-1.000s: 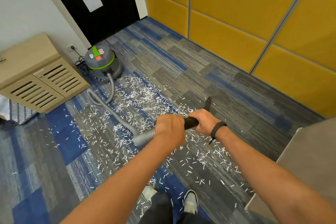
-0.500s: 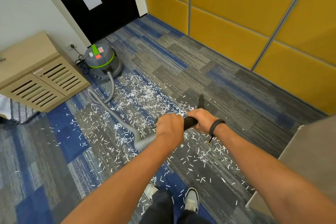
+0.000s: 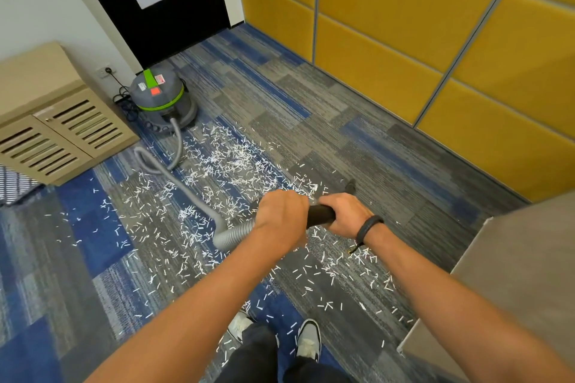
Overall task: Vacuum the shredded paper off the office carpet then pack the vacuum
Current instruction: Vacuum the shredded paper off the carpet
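both hands, left hand (image 3: 281,219) and right hand (image 3: 343,214), grip the black wand (image 3: 320,215), vacuuming step barely begun; next sweep nozzle (image 3: 350,187) toward 10 o'clock through shredded paper (image 3: 230,165).

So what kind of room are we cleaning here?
Most likely an office room: patterned carpet tiles in grey and blue, padded yellow wall panels, and a beige louvred cabinet against the wall beside a dark door.
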Motion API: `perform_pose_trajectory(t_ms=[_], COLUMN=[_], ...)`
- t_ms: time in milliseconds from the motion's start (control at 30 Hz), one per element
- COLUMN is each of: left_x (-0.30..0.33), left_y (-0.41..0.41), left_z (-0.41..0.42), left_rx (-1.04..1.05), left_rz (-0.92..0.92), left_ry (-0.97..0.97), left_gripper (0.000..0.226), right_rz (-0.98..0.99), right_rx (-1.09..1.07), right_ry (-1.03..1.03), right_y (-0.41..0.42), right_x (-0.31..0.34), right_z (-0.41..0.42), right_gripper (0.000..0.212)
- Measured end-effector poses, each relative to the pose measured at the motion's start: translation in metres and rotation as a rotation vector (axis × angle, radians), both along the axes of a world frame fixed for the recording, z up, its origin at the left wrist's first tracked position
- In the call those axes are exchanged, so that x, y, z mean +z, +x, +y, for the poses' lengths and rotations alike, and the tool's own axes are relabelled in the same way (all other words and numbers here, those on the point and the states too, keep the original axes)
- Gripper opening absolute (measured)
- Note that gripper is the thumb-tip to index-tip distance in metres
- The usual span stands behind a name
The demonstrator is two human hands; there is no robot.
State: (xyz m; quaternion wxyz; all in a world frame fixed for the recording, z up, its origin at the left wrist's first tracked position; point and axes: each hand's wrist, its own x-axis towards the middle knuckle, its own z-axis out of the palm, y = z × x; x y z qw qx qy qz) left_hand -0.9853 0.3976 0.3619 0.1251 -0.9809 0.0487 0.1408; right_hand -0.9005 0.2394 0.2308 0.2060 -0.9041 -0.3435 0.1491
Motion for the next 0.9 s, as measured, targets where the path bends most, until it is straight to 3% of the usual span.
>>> perform_pose_trajectory(t_ms=[400,633,767,900], left_x=[0.017,0.020,0.023,0.030], left_y=[-0.024,-0.039,-0.050,-0.047], left_z=[0.029,0.061,0.092,0.110], left_rx=[0.162,0.163,0.174,0.258], left_rz=[-0.064,-0.161,-0.164,-0.202], left_ry=[-0.058,-0.235,-0.383,-0.369], left_gripper=[0.026,0.028,0.042,0.050], right_rz=[-0.013,-0.056,-0.040,-0.029], right_rx=[0.077,0.081,0.097,0.079], right_ry=[0.031,0.144,0.187,0.192], right_y=[-0.011,-0.017,-0.013,0.000], right_x=[0.033,0.031,0.028,0.031], right_z=[0.044,0.074,0.083,0.099], right_gripper=[0.022,0.028,0.027,0.020])
